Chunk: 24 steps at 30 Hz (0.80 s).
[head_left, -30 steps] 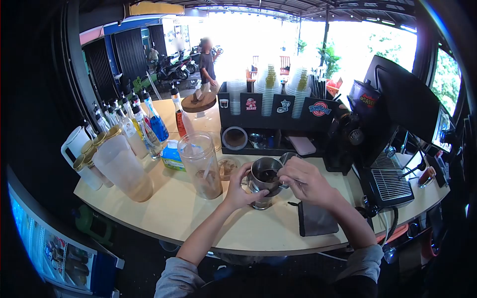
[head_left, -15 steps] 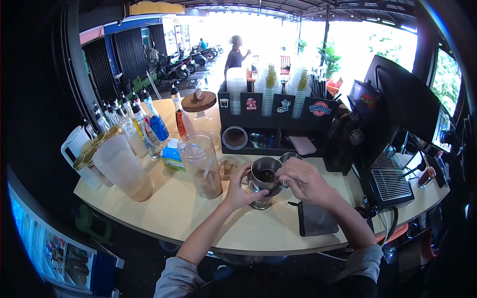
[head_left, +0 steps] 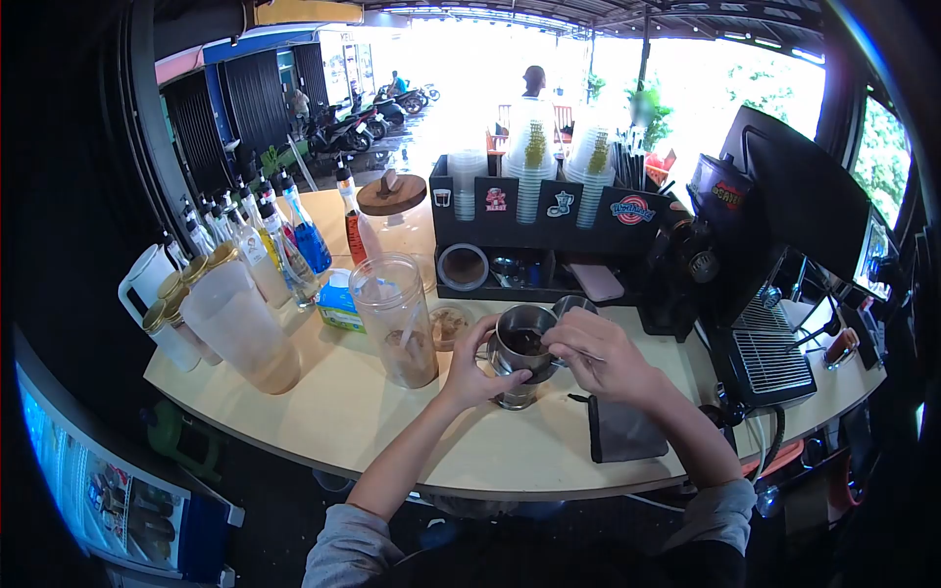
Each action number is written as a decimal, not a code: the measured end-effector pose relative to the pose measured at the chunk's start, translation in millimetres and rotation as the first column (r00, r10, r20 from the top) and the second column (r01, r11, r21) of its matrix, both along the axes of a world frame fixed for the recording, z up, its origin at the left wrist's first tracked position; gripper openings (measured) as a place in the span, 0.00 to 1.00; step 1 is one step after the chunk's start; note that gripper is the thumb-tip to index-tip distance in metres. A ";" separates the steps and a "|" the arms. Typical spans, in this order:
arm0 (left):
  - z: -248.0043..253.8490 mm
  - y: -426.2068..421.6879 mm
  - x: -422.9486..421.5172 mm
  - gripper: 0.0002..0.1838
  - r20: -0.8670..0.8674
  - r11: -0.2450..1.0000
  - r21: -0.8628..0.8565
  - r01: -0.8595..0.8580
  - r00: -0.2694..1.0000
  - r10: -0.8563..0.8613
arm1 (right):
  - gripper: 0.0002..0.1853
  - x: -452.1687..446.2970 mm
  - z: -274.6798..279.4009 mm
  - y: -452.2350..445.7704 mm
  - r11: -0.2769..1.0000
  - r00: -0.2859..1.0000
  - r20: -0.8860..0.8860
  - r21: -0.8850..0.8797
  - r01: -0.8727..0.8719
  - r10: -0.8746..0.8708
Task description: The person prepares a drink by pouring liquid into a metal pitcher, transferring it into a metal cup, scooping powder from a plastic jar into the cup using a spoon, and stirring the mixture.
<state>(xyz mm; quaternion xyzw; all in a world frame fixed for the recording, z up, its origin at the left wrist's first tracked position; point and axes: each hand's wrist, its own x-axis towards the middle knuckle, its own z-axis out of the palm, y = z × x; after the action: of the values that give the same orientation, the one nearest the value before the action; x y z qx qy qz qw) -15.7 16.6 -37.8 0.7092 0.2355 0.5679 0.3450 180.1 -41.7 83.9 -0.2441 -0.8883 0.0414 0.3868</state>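
A metal cup (head_left: 520,321) with dark liquid inside stands near the middle of the counter. Wrapped around its left side is my left hand (head_left: 477,372), closed, thumb across the front. My right hand (head_left: 600,358) is closed in a pinch at the cup's right rim. Between its fingers shows the thin handle of what looks like a spoon (head_left: 588,353); its lower end is hidden. Behind my right hand another metal cup (head_left: 574,305) is partly visible. Left of the cup stand a tall clear plastic jar (head_left: 392,318) with brown contents and a small clear container (head_left: 450,323).
A dark folded cloth (head_left: 627,431) lies near the front edge. A black organizer (head_left: 539,240) with stacked plastic cups stands behind, with an espresso machine (head_left: 769,343) at right. A frosted pitcher (head_left: 240,328), syrup bottles (head_left: 307,235) and a tissue pack (head_left: 339,302) occupy the left.
My right hand has shifted very slightly at the cup's rim; the left still holds the cup. In the background a person has moved to the right, behind the stacked cups.
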 end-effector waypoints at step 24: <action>-1.2 0.4 1.0 0.37 0.010 0.999 0.039 -0.017 1.000 0.017 | 0.07 2.2 -3.7 4.0 0.996 0.999 0.024 0.089 -0.024 0.022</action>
<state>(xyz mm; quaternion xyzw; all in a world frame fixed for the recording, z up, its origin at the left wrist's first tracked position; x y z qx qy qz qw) -14.6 17.1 -39.0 0.7111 0.2287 0.5787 0.3274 182.2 -37.8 80.2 -0.2168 -0.8963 0.0031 0.3867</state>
